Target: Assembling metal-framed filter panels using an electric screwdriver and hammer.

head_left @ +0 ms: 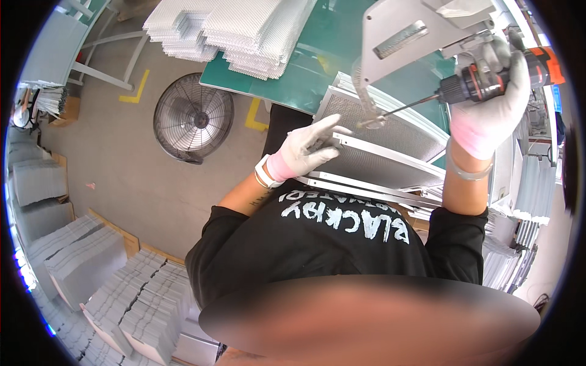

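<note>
My right hand (494, 104), in a white glove with a pink cuff, is closed around an orange and black power screwdriver (482, 84). Its long bit (410, 107) points left, the tip at the lower end of a curved metal arm (366, 100) on a grey machine (415, 33) with a slotted window. My left hand (308, 146), gloved alike, has its fingers stretched and apart by the corner of a white-framed mesh panel (390, 152). The fingertips are at or very near the frame; contact is hard to tell. More framed panels (366, 183) lie close to my body.
Stacks of white mesh sheets (244, 30) lie on the green table (299, 67). A round floor fan (194, 119) stands left of it. Pale panels (146, 305) are stacked in rows at the lower left. A grey metal frame (116, 73) is at the upper left.
</note>
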Motion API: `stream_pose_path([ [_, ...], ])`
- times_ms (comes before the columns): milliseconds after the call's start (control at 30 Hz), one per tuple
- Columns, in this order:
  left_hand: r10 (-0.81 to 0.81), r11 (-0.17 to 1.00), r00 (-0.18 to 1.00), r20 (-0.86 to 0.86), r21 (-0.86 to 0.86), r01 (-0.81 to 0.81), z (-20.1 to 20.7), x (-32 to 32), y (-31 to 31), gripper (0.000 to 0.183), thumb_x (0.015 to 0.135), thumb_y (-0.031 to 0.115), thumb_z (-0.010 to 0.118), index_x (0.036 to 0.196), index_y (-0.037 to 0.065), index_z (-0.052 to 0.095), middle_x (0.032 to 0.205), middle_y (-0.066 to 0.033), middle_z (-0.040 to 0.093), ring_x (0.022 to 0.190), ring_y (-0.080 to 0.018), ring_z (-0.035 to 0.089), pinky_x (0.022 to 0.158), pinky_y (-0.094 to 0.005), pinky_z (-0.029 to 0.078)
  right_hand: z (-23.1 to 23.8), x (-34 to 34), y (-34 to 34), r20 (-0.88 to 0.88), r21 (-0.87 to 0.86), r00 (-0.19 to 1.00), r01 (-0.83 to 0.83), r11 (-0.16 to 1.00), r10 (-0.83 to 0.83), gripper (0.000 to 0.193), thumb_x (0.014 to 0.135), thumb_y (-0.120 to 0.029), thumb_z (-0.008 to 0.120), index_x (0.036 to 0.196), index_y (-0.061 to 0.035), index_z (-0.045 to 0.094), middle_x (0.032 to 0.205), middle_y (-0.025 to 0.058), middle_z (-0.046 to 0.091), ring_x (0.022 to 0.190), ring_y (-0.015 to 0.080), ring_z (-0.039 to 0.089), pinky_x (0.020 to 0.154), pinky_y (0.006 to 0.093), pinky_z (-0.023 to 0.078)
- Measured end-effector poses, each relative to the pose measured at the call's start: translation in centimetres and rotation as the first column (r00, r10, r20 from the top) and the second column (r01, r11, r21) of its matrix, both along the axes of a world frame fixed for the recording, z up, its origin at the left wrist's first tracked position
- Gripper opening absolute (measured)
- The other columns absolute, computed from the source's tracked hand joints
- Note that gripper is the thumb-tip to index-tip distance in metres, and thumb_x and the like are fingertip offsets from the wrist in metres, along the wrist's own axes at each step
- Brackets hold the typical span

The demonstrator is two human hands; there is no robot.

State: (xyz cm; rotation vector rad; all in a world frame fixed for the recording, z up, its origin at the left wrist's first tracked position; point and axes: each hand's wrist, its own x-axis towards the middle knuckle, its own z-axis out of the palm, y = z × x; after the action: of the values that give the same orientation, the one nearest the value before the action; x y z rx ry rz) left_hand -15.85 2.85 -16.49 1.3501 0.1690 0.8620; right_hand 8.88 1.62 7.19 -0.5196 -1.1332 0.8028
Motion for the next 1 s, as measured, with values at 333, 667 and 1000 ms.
stream_pose_path([
  [333, 0.493, 0.590, 0.869, -0.042, 0.750, -0.299, 3.0, 0.0, 1.2, 0.042, 0.070, 0.021, 0.086, 0.110, 0.015, 0.075, 0.144, -0.0211, 0.049, 0.139, -0.0437, 0.038, 0.112, -0.0525, 0.034, 2.2, 1.9, -1.0, -0.029, -0.070, 0.985, 0.171, 0.983, -0.173, 0.020, 0.101, -0.017, 0.053, 0.115, -0.0013, 0.056, 0.092, 0.0031, 0.054, 0.083, 0.0111, 0.052, 0.072, 0.0259, 0.044],
  [667, -0.420, 0.907, 0.900, 0.120, 0.032, 0.419, 2.1, 2.3, 0.1, 0.018, 0.093, 0.008, 0.066, 0.101, 0.011, 0.051, 0.121, -0.0188, 0.062, 0.125, -0.0342, 0.055, 0.103, -0.0492, 0.042, 3.5, 3.0, -0.6, -0.095, 0.022, 0.995, 0.040, 0.999, -0.037, 0.027, 0.102, -0.015, 0.048, 0.122, 0.0018, 0.049, 0.086, 0.0010, 0.044, 0.074, 0.0079, 0.043, 0.067, 0.0243, 0.040],
  [1000, -0.458, 0.871, 0.857, 0.237, -0.072, 0.486, 0.8, 2.6, 0.2, 0.006, 0.093, 0.011, 0.058, 0.098, 0.009, 0.062, 0.108, -0.0148, 0.064, 0.118, -0.0360, 0.056, 0.104, -0.0539, 0.041, 0.3, 12.8, -4.9, -0.098, -0.030, 0.990, 0.097, 0.995, -0.100, 0.047, 0.099, -0.020, 0.054, 0.132, 0.0103, 0.040, 0.085, -0.0005, 0.051, 0.072, 0.0074, 0.051, 0.068, 0.0281, 0.047],
])
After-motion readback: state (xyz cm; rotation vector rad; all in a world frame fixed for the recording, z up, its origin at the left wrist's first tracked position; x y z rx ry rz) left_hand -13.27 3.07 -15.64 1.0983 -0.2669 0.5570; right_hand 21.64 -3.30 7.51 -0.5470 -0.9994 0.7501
